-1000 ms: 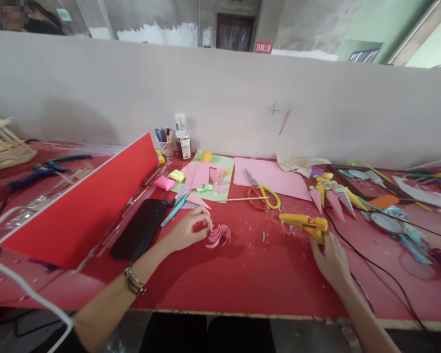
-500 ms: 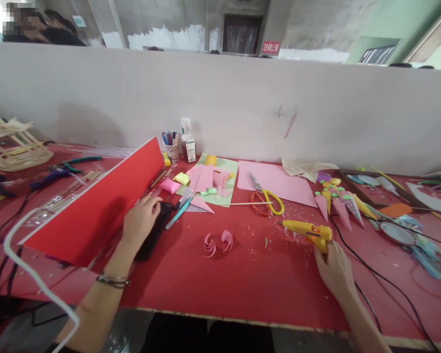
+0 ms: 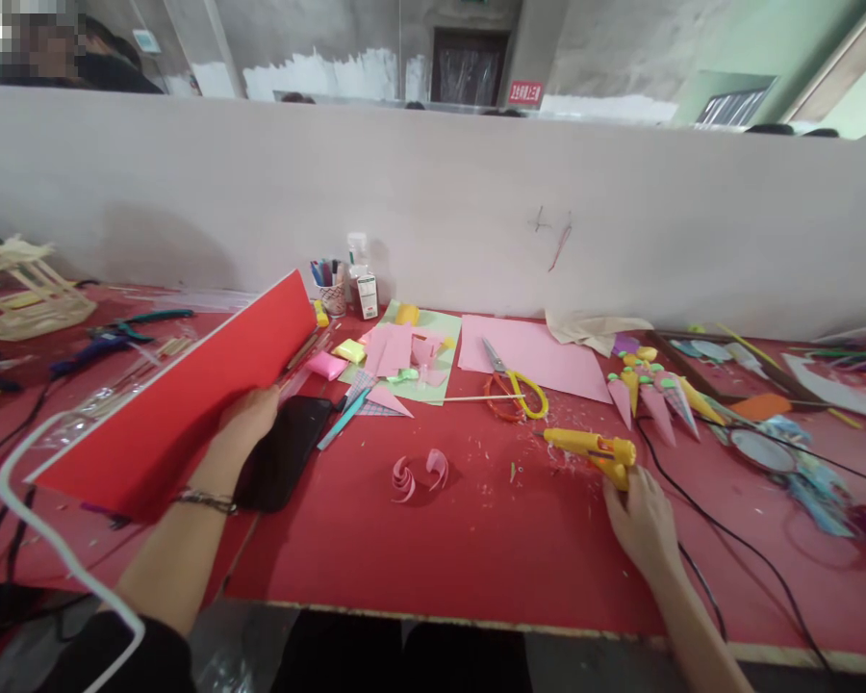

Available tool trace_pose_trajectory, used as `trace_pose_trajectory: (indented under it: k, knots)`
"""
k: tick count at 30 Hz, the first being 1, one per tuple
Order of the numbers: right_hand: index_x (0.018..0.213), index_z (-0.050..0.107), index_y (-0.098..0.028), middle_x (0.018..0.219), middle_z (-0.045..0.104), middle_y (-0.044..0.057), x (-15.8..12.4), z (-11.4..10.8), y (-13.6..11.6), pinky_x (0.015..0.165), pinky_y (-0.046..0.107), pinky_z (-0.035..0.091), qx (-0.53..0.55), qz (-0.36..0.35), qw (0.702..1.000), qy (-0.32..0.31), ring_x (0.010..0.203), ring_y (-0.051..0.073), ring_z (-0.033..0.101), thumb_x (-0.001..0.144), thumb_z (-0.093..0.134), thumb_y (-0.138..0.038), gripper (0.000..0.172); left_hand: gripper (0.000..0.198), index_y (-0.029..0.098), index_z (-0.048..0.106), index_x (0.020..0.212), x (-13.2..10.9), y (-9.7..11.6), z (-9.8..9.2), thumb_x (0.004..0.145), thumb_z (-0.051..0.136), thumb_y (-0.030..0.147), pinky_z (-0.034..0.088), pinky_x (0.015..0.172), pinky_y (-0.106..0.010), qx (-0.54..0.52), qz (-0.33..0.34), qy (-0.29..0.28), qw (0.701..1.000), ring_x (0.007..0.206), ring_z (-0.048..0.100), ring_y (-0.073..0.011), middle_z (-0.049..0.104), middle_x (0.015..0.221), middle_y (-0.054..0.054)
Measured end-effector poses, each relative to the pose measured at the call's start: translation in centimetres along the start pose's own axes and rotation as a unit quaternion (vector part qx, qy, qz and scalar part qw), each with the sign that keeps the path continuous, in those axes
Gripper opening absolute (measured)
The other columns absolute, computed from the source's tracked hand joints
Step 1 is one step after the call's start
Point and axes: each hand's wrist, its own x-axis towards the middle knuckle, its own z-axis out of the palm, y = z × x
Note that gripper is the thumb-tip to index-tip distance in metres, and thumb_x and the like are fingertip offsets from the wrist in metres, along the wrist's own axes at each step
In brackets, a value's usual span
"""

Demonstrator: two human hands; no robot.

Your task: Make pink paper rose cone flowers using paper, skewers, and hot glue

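My left hand (image 3: pixel 251 423) is at the lower right part of a tilted red board (image 3: pixel 188 409), above the left edge of a black phone (image 3: pixel 289 452); its fingertips are hidden, so what it holds cannot be made out. My right hand (image 3: pixel 642 520) has its fingers round the handle of a yellow glue gun (image 3: pixel 588 445), whose nozzle points left. Two curled pink paper pieces (image 3: pixel 404 479) lie between the hands. Beyond them are scissors with yellow handles (image 3: pixel 530 395) and a thin wooden stick (image 3: pixel 476 397).
Pink sheets (image 3: pixel 534 356) and a green sheet (image 3: pixel 440 332) lie at the back, near a pen cup (image 3: pixel 330 294). Several small paper cones (image 3: pixel 656 409) sit at the right, beside black cables. A white cable (image 3: pixel 36 529) arches over the left side. A wall (image 3: pixel 433 202) stands behind.
My left hand has moved left off the phone towards the red board, and more of the phone shows. My right hand remains on the glue gun. The whole view has shifted slightly.
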Motion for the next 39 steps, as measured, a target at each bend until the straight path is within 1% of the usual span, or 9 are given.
trace_pose_trajectory:
  k: [5, 9, 12, 15, 18, 23, 27, 33, 39]
  knots:
    - [0.065, 0.029, -0.024, 0.061, 0.050, 0.009, 0.2, -0.3, -0.4, 0.054, 0.035, 0.039, 0.011, 0.026, 0.999, -0.016, 0.060, 0.024, 0.049, 0.073, 0.029, -0.032, 0.011, 0.023, 0.008, 0.055, 0.079, -1.4, 0.7, -1.0, 0.078, 0.035, 0.019, 0.036, 0.061, -0.028, 0.050, 0.015, -0.030, 0.998, 0.080, 0.058, -0.0274, 0.063, 0.089, -0.021]
    - [0.062, 0.029, -0.025, 0.056, 0.050, 0.007, 0.6, -0.8, -0.7, 0.054, 0.036, 0.040, 0.061, 0.064, 0.995, -0.053, 0.055, 0.023, 0.050, 0.068, 0.032, -0.039, 0.016, 0.028, 0.011, 0.052, 0.088, -2.5, 0.9, -2.0, 0.083, 0.030, 0.026, 0.036, 0.064, -0.025, 0.038, 0.009, -0.010, 0.999, 0.085, 0.057, -0.0248, 0.062, 0.091, -0.017]
    - [0.061, 0.036, -0.024, 0.057, 0.054, 0.008, 1.2, -1.5, -0.5, 0.054, 0.036, 0.042, 0.125, 0.114, 0.981, -0.098, 0.055, 0.023, 0.052, 0.062, 0.037, -0.047, 0.023, 0.025, 0.013, 0.052, 0.090, -3.7, 1.3, -2.8, 0.082, 0.035, 0.030, 0.035, 0.067, -0.024, -0.039, -0.032, 0.024, 0.998, 0.085, 0.055, -0.0224, 0.061, 0.090, -0.011]
    - [0.063, 0.046, -0.021, 0.060, 0.060, 0.008, 1.9, -2.6, -0.2, 0.056, 0.036, 0.045, 0.179, 0.153, 0.956, -0.176, 0.057, 0.024, 0.056, 0.055, 0.044, -0.054, 0.033, 0.020, 0.014, 0.051, 0.085, -5.4, 2.0, -2.6, 0.080, 0.040, 0.030, 0.035, 0.069, -0.020, -0.191, 0.017, 0.056, 0.980, 0.080, 0.053, -0.0159, 0.059, 0.081, -0.005]
    - [0.068, 0.053, -0.019, 0.069, 0.065, 0.008, 2.6, -3.8, -0.6, 0.062, 0.036, 0.047, 0.222, 0.171, 0.932, -0.232, 0.066, 0.025, 0.060, 0.050, 0.054, -0.053, 0.038, 0.019, 0.017, 0.050, 0.085, -7.6, 3.4, -0.9, 0.076, 0.043, 0.031, 0.036, 0.055, -0.018, -0.375, 0.066, 0.021, 0.925, 0.053, 0.046, -0.0094, 0.049, 0.059, 0.004]
    - [0.073, 0.049, -0.019, 0.054, 0.056, 0.001, 3.4, -4.6, -3.5, 0.053, 0.032, 0.046, 0.301, 0.192, 0.900, -0.251, 0.051, 0.018, 0.054, 0.058, 0.051, -0.051, 0.035, 0.045, 0.019, 0.034, 0.054, -11.9, 7.1, 3.2, 0.073, 0.041, 0.060, 0.025, 0.034, -0.018, -0.578, 0.132, -0.227, 0.772, 0.030, 0.027, -0.0048, 0.033, 0.038, 0.009]
    - [0.082, 0.046, -0.019, 0.075, 0.059, 0.004, 3.9, -3.8, -5.6, 0.060, 0.030, 0.046, 0.361, 0.178, 0.900, -0.164, 0.065, 0.017, 0.056, 0.062, 0.051, -0.052, 0.039, 0.053, 0.019, 0.032, 0.050, -14.0, 8.8, 5.1, 0.069, 0.040, 0.068, 0.020, 0.033, -0.018, -0.598, 0.138, -0.273, 0.741, 0.031, 0.024, -0.0035, 0.029, 0.037, 0.009]
    - [0.093, 0.047, -0.017, 0.071, 0.057, 0.003, 5.3, -3.5, -7.8, 0.057, 0.029, 0.043, 0.340, 0.127, 0.924, -0.116, 0.058, 0.015, 0.051, 0.077, 0.036, -0.044, 0.033, 0.055, 0.017, 0.039, 0.049, -13.9, 8.8, 4.8, 0.072, 0.034, 0.066, 0.014, 0.034, -0.019, -0.525, 0.160, -0.302, 0.779, 0.031, 0.020, -0.0032, 0.026, 0.033, 0.009]
    - [0.092, 0.049, -0.018, 0.081, 0.059, 0.006, 6.8, -4.8, -11.1, 0.061, 0.029, 0.042, 0.304, 0.078, 0.949, -0.026, 0.069, 0.017, 0.055, 0.078, 0.040, -0.034, 0.023, 0.035, 0.016, 0.045, 0.089, -13.8, 9.7, 3.9, 0.081, 0.035, 0.049, 0.027, 0.034, -0.017, -0.527, 0.199, -0.322, 0.761, 0.032, 0.034, -0.0057, 0.043, 0.042, 0.008]
